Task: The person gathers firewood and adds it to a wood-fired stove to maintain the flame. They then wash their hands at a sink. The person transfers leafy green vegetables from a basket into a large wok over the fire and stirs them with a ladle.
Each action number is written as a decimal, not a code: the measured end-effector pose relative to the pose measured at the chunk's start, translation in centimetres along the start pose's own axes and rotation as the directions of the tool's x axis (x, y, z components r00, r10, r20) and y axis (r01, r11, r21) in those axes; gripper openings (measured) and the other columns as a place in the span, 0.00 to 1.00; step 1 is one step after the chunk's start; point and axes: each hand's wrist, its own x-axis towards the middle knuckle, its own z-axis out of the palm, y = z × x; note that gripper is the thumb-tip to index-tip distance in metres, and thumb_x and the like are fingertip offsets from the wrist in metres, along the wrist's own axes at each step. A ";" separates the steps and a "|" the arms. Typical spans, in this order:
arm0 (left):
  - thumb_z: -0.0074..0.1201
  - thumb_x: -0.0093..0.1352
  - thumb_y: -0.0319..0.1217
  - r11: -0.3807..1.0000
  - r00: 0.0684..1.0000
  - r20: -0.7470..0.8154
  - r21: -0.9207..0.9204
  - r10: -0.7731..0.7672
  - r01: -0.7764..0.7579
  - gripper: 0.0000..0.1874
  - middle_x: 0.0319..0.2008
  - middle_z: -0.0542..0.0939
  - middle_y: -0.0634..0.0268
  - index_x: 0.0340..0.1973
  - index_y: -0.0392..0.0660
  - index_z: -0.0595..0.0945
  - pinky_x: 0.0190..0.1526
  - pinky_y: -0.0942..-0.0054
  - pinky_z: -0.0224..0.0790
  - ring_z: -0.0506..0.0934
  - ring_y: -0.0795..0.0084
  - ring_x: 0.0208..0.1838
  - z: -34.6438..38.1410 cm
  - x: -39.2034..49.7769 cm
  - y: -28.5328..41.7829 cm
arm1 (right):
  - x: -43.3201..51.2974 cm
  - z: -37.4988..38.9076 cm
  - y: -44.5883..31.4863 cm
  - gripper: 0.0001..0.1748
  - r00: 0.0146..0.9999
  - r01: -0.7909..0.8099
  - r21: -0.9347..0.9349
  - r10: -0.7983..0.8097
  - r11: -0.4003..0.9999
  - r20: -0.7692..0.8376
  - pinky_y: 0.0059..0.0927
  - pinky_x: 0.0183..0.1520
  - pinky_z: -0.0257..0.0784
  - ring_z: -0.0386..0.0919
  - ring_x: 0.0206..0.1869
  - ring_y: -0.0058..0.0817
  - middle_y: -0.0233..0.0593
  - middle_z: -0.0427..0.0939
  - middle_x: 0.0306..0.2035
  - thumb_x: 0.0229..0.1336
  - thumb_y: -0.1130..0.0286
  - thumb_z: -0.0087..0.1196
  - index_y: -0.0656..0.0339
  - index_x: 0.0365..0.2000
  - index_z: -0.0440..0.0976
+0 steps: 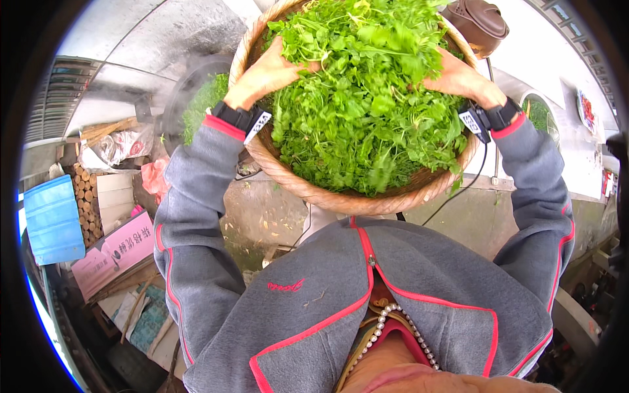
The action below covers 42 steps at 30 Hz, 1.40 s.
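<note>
A large round wicker basket (319, 189) stands before me, heaped with bright green leafy greens (363, 103). Into the left side of the heap reaches my left hand (270, 71), its thumb lying over the stems and its other fingers hidden among the leaves. On the opposite side my right hand (457, 73) grips the greens, with most of its fingers buried. Both hands hold the upper part of the pile between them, above the basket's rim. Some leaves are blurred, and a few sprigs hang over the front right edge.
Left of the basket, a dark wok (172, 108) holds more greens, with haze over it. A brown lidded pot (476, 24) sits at the back right, near a bowl of greens (538, 113). Stacked firewood (87, 206), a blue sheet (54, 221) and a pink printed box (115, 255) lie at the left.
</note>
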 end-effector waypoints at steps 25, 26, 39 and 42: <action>0.55 0.76 0.44 0.813 0.894 -0.265 -0.380 0.360 -0.440 0.27 0.60 0.80 0.63 0.62 0.37 0.77 0.65 0.69 0.65 0.75 0.72 0.60 1.7 -5.5 6.5 | -2.2 -3.8 4.1 0.37 0.988 0.104 0.748 0.016 0.656 -0.151 0.33 0.69 0.63 0.71 0.60 0.33 0.46 0.76 0.58 0.56 0.69 0.61 0.69 0.64 0.63; 0.55 0.76 0.44 0.828 0.889 -0.262 -0.337 0.375 -0.448 0.26 0.59 0.80 0.63 0.61 0.37 0.79 0.65 0.69 0.65 0.75 0.72 0.61 0.4 -6.2 6.7 | -2.1 -4.7 4.1 0.36 0.983 0.122 0.750 0.022 0.650 -0.180 0.33 0.69 0.63 0.71 0.60 0.32 0.46 0.76 0.58 0.56 0.69 0.61 0.69 0.64 0.63; 0.56 0.74 0.49 0.744 0.825 0.011 -0.440 0.565 -0.503 0.28 0.58 0.80 0.61 0.59 0.38 0.81 0.59 0.72 0.68 0.76 0.71 0.57 -11.6 -5.0 12.4 | -7.3 -11.7 -2.9 0.35 0.861 0.313 0.706 0.124 0.635 -0.493 0.32 0.67 0.66 0.74 0.58 0.31 0.42 0.77 0.57 0.59 0.67 0.64 0.66 0.64 0.64; 0.60 0.71 0.49 0.761 0.848 0.126 -0.521 0.515 -0.385 0.30 0.55 0.82 0.61 0.58 0.38 0.81 0.55 0.71 0.72 0.78 0.72 0.52 -10.1 -2.1 12.5 | -8.7 -10.6 -2.9 0.35 0.861 0.280 0.720 0.165 0.635 -0.480 0.32 0.66 0.67 0.74 0.57 0.31 0.41 0.77 0.56 0.59 0.67 0.65 0.65 0.64 0.65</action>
